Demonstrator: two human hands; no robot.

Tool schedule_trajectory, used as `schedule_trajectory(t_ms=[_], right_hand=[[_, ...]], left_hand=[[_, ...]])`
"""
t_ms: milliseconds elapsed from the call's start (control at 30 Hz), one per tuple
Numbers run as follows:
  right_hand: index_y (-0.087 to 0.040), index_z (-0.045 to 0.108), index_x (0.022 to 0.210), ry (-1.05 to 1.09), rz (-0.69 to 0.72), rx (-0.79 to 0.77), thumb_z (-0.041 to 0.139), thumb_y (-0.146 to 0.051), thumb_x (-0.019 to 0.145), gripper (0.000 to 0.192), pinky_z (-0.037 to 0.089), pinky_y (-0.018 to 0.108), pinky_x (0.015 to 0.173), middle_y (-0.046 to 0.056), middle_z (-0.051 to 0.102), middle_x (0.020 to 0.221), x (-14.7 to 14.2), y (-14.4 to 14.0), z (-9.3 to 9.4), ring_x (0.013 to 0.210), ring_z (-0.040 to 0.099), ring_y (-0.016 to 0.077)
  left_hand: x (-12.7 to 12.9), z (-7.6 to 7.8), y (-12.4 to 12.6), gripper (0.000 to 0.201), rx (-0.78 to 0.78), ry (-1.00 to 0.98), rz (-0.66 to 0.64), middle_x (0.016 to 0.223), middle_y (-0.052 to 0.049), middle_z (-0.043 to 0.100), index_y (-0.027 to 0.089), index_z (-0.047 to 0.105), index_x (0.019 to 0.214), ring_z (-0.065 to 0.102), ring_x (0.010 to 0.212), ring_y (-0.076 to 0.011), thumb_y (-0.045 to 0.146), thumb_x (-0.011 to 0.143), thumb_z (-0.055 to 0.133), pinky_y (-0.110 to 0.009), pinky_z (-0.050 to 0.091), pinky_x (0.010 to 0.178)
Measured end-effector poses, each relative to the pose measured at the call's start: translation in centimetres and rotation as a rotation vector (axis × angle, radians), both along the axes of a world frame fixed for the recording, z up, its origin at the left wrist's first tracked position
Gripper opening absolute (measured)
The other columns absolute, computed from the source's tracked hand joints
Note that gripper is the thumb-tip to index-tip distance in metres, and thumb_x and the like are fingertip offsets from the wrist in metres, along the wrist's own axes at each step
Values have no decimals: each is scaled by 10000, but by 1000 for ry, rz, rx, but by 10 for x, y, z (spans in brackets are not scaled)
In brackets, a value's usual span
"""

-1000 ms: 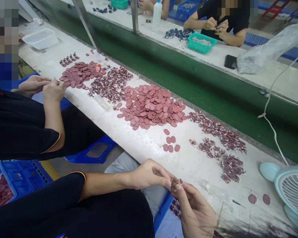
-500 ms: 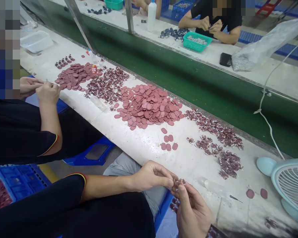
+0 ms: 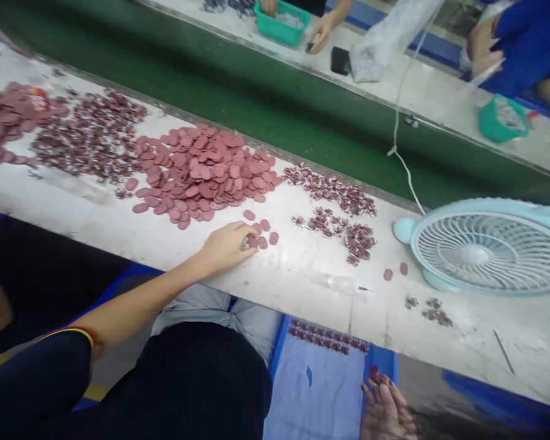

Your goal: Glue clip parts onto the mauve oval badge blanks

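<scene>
left hand (image 3: 227, 246) moved onto four loose pink discs (image 3: 261, 234); right hand (image 3: 385, 409) lowered.

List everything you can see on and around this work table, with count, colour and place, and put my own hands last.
worktable: one, white, across the middle.
disc pile: one big heap, dusty red, centre of table.
loose discs: about five, dusty red, by the left hand.
small clips: many, dark red and silver, scattered right of the pile.
desk fan: one, pale blue, lying at right.
conveyor belt: one, green, behind the table.
baskets: two, teal, far bench.
blue tray: one, below table edge, a row of clips inside.
left hand: on the table, fingertips at the loose discs.
right hand: over the blue tray, fingertips on a dark red piece.
</scene>
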State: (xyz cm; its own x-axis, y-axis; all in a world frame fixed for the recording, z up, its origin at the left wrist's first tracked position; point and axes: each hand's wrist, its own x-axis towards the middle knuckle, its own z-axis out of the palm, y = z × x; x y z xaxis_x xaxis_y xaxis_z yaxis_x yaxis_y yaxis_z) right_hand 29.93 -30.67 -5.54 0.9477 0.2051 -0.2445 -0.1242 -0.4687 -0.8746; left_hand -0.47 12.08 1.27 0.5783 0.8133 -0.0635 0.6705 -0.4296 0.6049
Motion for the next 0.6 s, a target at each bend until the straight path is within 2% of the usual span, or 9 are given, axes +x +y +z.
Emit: schedule_trajectory(t_ms=[133,200,300,433,600], right_hand=[[-219,688,999,71,-124,-176,785,-521,851,349,670,453,829,4,756,944,25,-22,-38,863,742,185],[-194,692,1002,104,-98,-323,749,-473,910,299,647,395,800,-2,743,940,37,-24,-58,853,715,160],[-209,711,1010,106,1,-536,749,-427,922,238,624,379,829,4,741,988,47,-16,-81,917,710,168],[-230,709,1104,39,73,-690,722,-433,939,262,618,429,930,50,737,1190,46,-4,-98,1112,697,216],[-223,700,1159,18,105,-782,708,-448,946,311,621,457,950,67,727,1245,46,1,-103,1150,692,235]], left_hand=[[-4,7,9,316,-112,40,-6,1068,-51,753,217,720,1103,693,908,-227,403,849,734,-331,508,799],[-7,7,13,286,-155,1,-34,957,-35,733,208,727,1035,673,849,-209,424,848,719,-311,480,760],[-12,3,17,253,-206,-88,-66,864,-14,693,199,736,944,637,793,-176,434,865,687,-286,457,733],[-18,-5,18,283,-270,-192,-13,789,13,622,188,758,928,572,722,-138,458,860,706,-257,438,692],[-26,-8,21,420,-387,-262,58,835,-5,675,173,792,1059,612,725,-134,520,825,771,-243,462,685]])
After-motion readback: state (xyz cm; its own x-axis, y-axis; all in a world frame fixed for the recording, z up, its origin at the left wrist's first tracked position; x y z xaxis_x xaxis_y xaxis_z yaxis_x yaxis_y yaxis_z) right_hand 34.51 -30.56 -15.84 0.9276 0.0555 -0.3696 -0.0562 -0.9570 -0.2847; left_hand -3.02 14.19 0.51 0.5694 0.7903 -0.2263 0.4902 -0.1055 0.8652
